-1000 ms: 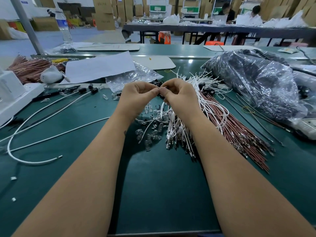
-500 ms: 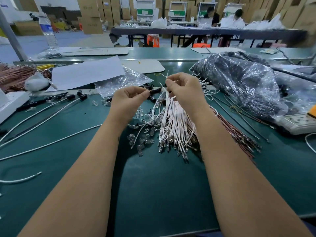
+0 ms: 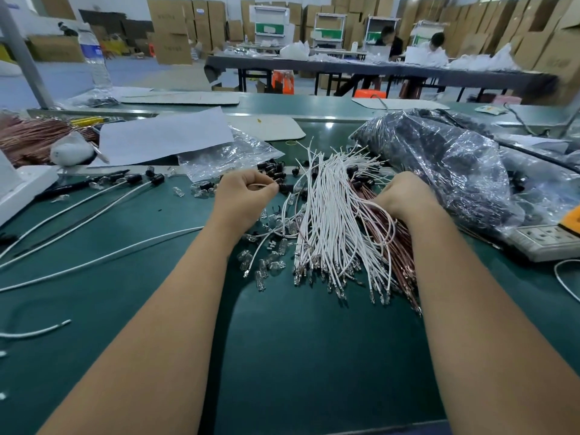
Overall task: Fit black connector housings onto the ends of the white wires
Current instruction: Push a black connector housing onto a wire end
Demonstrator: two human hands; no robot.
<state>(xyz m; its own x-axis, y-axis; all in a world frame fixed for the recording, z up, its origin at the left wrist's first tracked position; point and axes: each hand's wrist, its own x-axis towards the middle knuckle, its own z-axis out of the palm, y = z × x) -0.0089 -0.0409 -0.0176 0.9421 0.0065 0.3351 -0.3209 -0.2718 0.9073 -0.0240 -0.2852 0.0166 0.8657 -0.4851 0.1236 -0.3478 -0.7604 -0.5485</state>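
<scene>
My left hand [image 3: 243,196] sits just left of the fanned bundle of thin white wires [image 3: 332,215], fingers curled in, thumb and forefinger pinching a single white wire with a small black cylindrical connector housing [image 3: 284,186] at the fingertips; whether the housing is fully seated on the wire end I cannot tell. My right hand [image 3: 405,196] rests at the right edge of that bundle, fingers bent down among the wires and the reddish-brown wires [image 3: 398,246] lying beside and partly under them; what it grips, if anything, is hidden. The white bundle lies on the dark green work mat [image 3: 282,356], metal-tipped ends pointing toward me, bare ends fanning away. Loose black housings [image 3: 273,169] are scattered just beyond the bundle's far left corner, near my left hand. Small clear glass bulbs [image 3: 266,265] are strewn at the bundle's near left side. Well to the left of the bundle lie longer white cables ending in black housings [image 3: 157,178]. A crumpled clear plastic bag [image 3: 226,158] and a white paper sheet [image 3: 163,136] lie beyond and left of the bundle. A large clear plastic sack of dark parts [image 3: 455,164] rises right of the bundle, with a grey power strip [image 3: 546,240] near its front edge.
</scene>
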